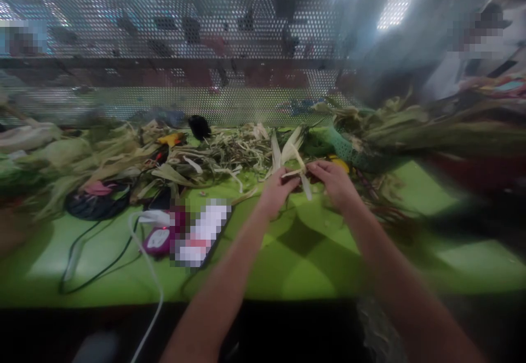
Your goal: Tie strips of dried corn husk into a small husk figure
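Both my hands meet over the green table (304, 264), near its far middle. My left hand (276, 190) is closed, its fingers pinching pale corn husk leaves (287, 152) that stick up and fan out. My right hand (335, 182) is closed too, gripping the same bundle of husk from the right side. A loose pale strip hangs down between the two hands. Whether a cob lies inside the husk is hidden by my fingers and by blur.
A long heap of husks and corn (123, 157) lines the back of the table before a perforated metal screen (230, 45). A green mesh bag (353, 152) lies right. Cables, a pink device (158, 239) and a black bag (96, 201) lie left. Another person (472, 61) stands far right.
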The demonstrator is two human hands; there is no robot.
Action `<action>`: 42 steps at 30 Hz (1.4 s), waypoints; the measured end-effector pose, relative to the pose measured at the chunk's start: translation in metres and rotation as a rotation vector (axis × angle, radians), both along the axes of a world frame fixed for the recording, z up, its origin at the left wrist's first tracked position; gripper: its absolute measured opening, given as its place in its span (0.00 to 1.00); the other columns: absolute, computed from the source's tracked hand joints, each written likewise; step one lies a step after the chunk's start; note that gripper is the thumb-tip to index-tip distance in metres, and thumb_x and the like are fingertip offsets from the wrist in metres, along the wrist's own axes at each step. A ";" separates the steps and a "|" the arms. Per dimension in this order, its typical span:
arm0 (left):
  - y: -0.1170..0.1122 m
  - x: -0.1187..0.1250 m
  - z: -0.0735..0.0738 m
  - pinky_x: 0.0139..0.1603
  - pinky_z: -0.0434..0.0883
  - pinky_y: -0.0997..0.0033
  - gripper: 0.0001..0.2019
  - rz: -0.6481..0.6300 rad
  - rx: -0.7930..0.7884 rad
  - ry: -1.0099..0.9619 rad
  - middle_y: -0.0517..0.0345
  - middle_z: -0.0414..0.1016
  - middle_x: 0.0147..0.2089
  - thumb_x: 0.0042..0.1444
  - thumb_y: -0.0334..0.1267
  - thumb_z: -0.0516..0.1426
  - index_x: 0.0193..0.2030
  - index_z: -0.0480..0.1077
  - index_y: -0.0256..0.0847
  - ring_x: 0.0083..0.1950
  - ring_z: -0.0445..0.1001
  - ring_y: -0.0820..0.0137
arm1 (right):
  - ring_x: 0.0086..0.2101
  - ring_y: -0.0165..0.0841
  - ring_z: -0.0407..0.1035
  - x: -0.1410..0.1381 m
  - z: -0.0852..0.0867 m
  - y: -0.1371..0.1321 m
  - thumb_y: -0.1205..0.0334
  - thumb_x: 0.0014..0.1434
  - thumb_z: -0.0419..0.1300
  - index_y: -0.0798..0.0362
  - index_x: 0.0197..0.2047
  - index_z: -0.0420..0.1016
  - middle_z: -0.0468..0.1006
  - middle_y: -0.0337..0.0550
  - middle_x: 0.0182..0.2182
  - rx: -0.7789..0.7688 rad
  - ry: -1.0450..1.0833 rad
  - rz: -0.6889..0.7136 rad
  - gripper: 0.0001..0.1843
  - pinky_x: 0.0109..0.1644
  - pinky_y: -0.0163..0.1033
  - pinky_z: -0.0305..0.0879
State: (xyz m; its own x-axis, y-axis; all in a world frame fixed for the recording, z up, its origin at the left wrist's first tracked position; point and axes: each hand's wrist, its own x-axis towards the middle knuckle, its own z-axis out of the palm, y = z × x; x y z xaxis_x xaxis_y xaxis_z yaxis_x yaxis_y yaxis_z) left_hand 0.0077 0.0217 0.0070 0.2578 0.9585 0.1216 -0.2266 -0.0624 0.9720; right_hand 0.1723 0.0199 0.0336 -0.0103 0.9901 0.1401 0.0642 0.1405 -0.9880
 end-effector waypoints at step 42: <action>0.002 -0.008 0.006 0.32 0.69 0.73 0.15 0.036 -0.167 -0.096 0.61 0.72 0.27 0.47 0.44 0.66 0.32 0.68 0.37 0.26 0.70 0.76 | 0.29 0.30 0.63 -0.006 -0.011 -0.002 0.55 0.55 0.65 0.52 0.39 0.74 0.74 0.42 0.36 0.424 -0.422 -0.285 0.12 0.34 0.37 0.62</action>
State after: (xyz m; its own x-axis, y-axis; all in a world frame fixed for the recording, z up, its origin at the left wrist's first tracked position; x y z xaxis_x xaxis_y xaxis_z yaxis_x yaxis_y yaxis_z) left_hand -0.0007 0.0237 0.0130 0.2178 0.9758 -0.0174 -0.3193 0.0881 0.9435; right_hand 0.1662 0.0181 0.0228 0.1046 0.8224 0.5593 0.5262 0.4314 -0.7328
